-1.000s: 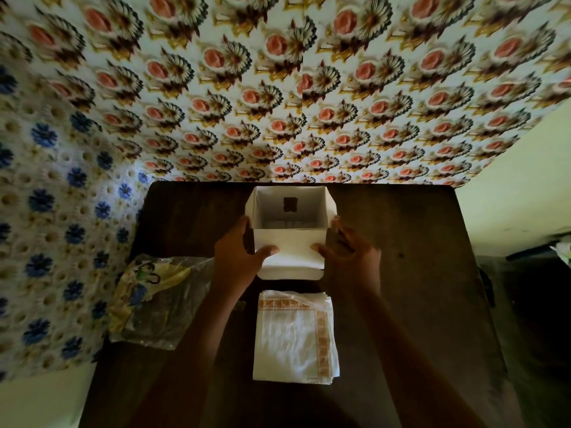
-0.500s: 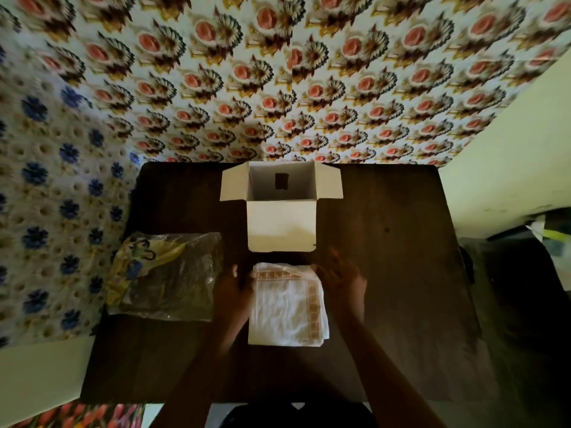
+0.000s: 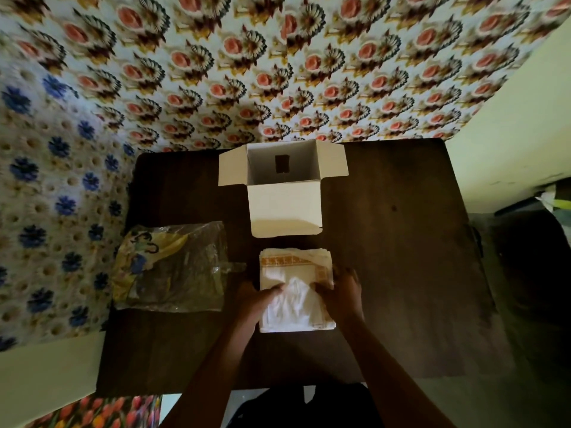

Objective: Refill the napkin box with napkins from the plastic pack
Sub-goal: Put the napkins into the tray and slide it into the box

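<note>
White napkin stack (image 3: 296, 291) lay on the dark surface (image 3: 395, 257), just nearer us than the open napkin box (image 3: 284, 193). Our left hand (image 3: 255, 302) and right hand (image 3: 341, 296) gripped its sides. Plastic pack (image 3: 173, 267) left of stack.

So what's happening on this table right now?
A person is refilling a white napkin box, which stands open and looks empty. Both hands, left hand and right hand, are gathering the napkin stack lying just in front of the box. The plastic pack lies crumpled to the left on the dark table.
</note>
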A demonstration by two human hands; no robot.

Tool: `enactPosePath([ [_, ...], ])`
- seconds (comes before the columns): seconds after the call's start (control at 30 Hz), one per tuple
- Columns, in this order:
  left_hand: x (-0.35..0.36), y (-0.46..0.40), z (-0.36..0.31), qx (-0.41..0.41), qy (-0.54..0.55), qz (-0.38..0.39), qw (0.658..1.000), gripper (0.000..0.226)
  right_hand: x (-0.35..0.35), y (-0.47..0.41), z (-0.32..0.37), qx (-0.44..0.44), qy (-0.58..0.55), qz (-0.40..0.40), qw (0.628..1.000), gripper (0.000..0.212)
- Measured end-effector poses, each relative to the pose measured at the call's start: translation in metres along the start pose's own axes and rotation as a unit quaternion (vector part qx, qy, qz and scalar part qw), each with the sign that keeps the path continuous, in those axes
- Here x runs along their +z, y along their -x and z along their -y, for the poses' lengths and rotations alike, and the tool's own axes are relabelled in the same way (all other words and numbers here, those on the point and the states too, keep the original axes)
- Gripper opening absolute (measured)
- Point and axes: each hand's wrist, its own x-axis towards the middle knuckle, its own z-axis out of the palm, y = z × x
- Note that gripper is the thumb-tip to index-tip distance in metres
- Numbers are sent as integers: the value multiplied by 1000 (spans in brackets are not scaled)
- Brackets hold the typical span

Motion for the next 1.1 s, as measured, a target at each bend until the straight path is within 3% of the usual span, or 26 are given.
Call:
enactPosePath([
  [0.2,9,-3,14,68,-33,66,995,59,-5,0,-2,-5,-29,2,1000,53],
  [0.3,6,12,14,108,-10,130,986,42,-11,4,-9,-14,-60,11,998,57],
  [0.4,-7,30,9,148,23,153,977,54,-26,13,-15,-16,-148,56,987,57],
  [0.57,-46,64,-2,157,87,210,961,42,-65,41,2,-52,-262,141,953,77],
  [0.6,-54,71,-6,167,91,217,957,46,-73,48,9,-58,-277,165,945,78],
  [0.7,-72,84,-21,186,106,243,946,95,-88,60,25,-75,-320,220,918,60],
  [0.73,-74,85,-26,190,104,245,945,91,-92,65,32,-84,-335,236,908,57],
  [0.83,-79,96,-50,208,94,243,943,41,-101,73,51,-93,-394,249,880,61],
  [1.1,-82,110,-97,292,101,138,941,35,-122,71,98,-96,-455,166,869,47],
])
